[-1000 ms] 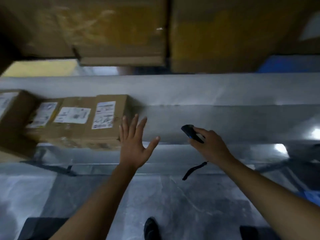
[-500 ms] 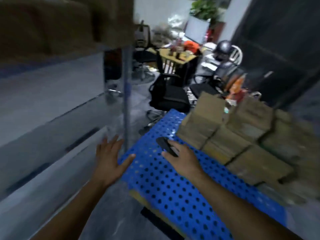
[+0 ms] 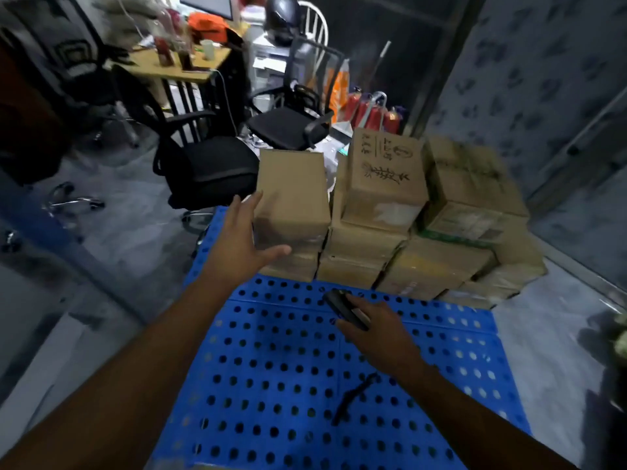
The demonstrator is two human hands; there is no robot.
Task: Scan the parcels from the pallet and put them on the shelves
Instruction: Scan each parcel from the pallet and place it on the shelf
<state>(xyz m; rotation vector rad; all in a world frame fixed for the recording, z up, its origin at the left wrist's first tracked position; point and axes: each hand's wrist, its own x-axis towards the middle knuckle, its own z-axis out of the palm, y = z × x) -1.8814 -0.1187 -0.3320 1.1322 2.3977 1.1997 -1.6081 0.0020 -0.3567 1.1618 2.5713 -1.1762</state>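
Over at the far end of the blue pallet [image 3: 271, 368] there's a stack of brown cardboard parcels [image 3: 407, 239], piled a couple of layers high and leaning a bit unevenly. Left hand [image 3: 237, 245] is up at the leftmost top parcel [image 3: 291, 191], fingers straight and spread, thumb stretched out across the box's lower front. It's holding nothing, and honestly I can't tell if it's actually touching the cardboard. Right hand [image 3: 376, 330] hangs lower, over the bare holey deck of the pallet, fingers curled round a small black scanner [image 3: 342, 308] whose nose points toward the stack. Its wrist strap [image 3: 353, 398] dangles below the forearm. Behind the pallet are two black office chairs [image 3: 210, 167], a cluttered wooden desk [image 3: 176, 66], and some red fire extinguishers [image 3: 369, 113] just behind the boxes.
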